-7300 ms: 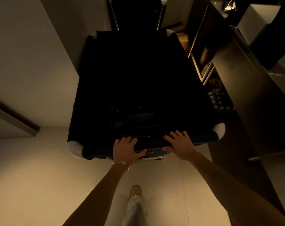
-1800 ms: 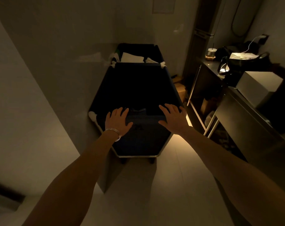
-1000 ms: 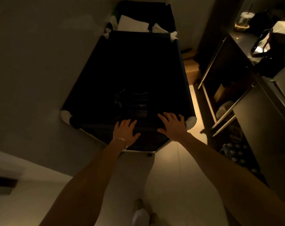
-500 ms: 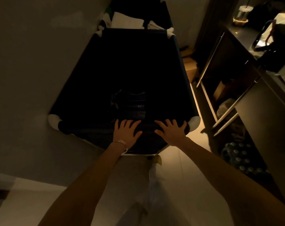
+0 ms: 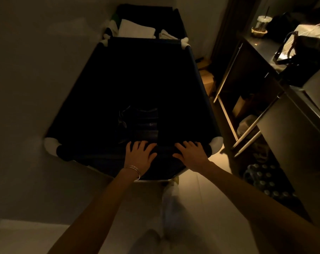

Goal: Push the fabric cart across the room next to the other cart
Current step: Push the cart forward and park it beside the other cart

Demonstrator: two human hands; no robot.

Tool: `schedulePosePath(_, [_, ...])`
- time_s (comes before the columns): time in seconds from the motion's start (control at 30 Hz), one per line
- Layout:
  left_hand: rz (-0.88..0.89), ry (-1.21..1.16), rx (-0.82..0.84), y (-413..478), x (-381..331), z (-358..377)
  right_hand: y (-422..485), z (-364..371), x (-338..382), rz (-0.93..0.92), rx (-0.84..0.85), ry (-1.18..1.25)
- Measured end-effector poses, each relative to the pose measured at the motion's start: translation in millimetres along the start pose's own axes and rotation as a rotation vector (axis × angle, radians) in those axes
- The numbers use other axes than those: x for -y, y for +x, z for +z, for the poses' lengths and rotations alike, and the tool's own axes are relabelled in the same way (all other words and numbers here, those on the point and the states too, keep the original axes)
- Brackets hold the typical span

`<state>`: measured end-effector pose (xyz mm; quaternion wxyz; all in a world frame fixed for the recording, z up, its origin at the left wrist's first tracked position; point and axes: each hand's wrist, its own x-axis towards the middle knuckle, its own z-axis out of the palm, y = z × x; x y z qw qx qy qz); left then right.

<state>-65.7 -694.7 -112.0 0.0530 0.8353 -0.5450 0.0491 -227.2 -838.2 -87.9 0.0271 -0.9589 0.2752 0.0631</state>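
Note:
The dark fabric cart (image 5: 201,85) with white corner caps fills the middle of the view, standing along the left wall. Its far end touches the other cart (image 5: 148,11), which holds folded white towels (image 5: 135,30). My left hand (image 5: 140,156), with thin bracelets on the wrist, lies on the near rim, fingers draped over it and thumb spread. My right hand (image 5: 191,154) holds the same rim nearer the right corner cap (image 5: 216,143). Something dark lies in the cart's bottom; I cannot make it out.
A pale wall (image 5: 36,70) runs close along the cart's left side. On the right stands a metal counter (image 5: 293,125) with open shelving, a bag (image 5: 305,52) and a lidded cup (image 5: 261,22). A cardboard box (image 5: 207,81) and packed bottles (image 5: 265,178) sit on the floor.
The cart has rolled forward along the wall until its far end meets the other cart. My hands have shifted from the fabric side up onto the near rim. My head has tilted down.

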Motion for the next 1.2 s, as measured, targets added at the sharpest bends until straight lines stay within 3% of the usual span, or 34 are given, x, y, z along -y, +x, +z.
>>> schedulePosePath(0.33, [-0.048,-0.005,0.031,14,-1,-3,11,-4,-4,0.012,0.072,0.047])
schedulePosePath(0.5, [-0.036,-0.039,-0.007,15,1,4,12,-4,-3,0.014,-0.009,0.105])
schedulePosePath(0.6, [-0.015,-0.046,-0.074,13,1,14,11,-2,-3,-0.003,0.035,0.089])
schedulePosePath(0.77, [-0.020,-0.029,-0.186,16,4,27,17,10,-4,-0.016,-0.103,0.104])
schedulePosePath(0.97, [-0.054,-0.061,-0.020,14,-1,9,11,3,1,0.019,0.004,0.018])
schedulePosePath(1.07, [-0.093,-0.046,0.231,14,-2,-8,9,0,2,0.044,0.043,0.038])
schedulePosePath(1.2, [-0.145,-0.030,0.338,26,9,-39,7,-36,9,0.048,-0.070,0.075])
